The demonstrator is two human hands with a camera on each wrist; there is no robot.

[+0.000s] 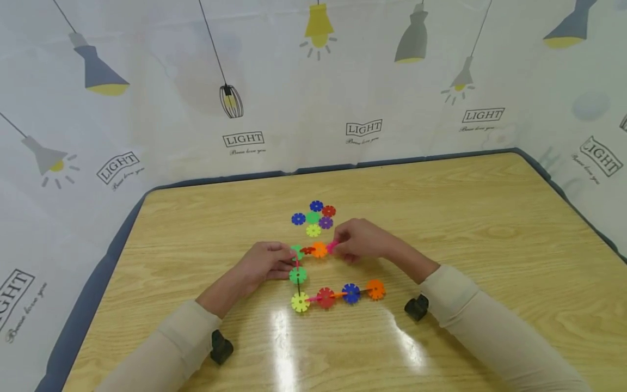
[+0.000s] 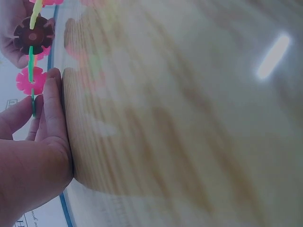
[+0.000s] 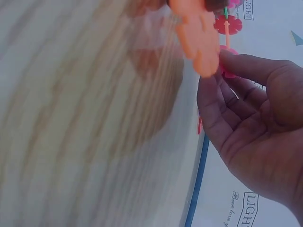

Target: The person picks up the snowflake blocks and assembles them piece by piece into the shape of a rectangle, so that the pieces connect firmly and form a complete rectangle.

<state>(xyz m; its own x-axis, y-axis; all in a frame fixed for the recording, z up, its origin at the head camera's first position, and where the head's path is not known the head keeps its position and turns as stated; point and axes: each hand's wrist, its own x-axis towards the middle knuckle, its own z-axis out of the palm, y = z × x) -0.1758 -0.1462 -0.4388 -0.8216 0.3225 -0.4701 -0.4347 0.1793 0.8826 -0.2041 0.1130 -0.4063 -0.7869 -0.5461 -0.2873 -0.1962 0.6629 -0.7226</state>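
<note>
Disc chain [image 1: 325,298] sits just this side of the loose discs [image 1: 313,218]. Left hand [image 1: 263,267] pinches a green chain disc [image 1: 296,252], right hand [image 1: 363,239] the pink end disc [image 1: 331,247], hands apart. Lamp-print backdrop [image 1: 294,109] well beyond the loose discs.

wood-grain tbl [image 1: 465,218] | 6 loose discs [image 1: 313,218], ctr | linked disc chain [image 1: 325,298], nearer
</note>
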